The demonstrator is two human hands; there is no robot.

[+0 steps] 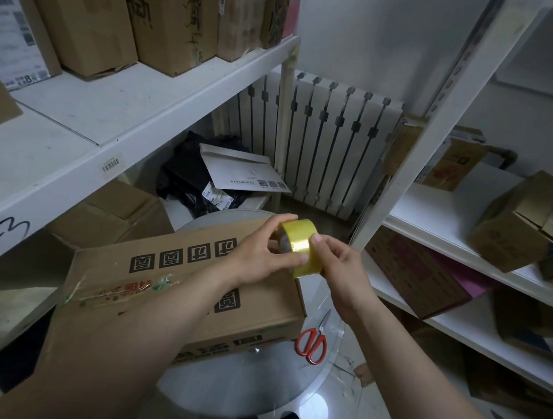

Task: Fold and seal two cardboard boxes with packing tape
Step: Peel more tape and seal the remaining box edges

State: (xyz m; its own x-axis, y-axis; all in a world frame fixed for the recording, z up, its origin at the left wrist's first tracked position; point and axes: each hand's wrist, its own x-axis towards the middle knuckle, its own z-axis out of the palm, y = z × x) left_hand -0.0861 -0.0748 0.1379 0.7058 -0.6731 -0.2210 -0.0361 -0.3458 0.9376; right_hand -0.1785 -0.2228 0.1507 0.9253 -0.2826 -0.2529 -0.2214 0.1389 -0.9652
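Both hands are up over the box, and the roll of packing tape (295, 244) is between them. The left hand (261, 258) is wrapped around the near side of the roll, fingers curled over its top edge. The right hand (334, 264) pinches the yellow band from the other side, thumb pressed on the face, looking very much like a hunt for the loose end.

Below them, 1 cardboard box (174, 287) lies flat and closed on the round glass desk (246, 390), a strip of clear tape already crinkled along its left end. Red-handled scissors (312, 341) wait just beside the box on the glass. I can't pick out a 2nd box for the task among the shelf clutter.

The roll looks light and stiff, easy to hold by its core or rim, but the film is slick and thin and will cling to itself, so pick the end up with a fingernail and pull it straight. The box is light corrugated board, stiff on its faces, softer at the flaps; press down on the lid near the seam.
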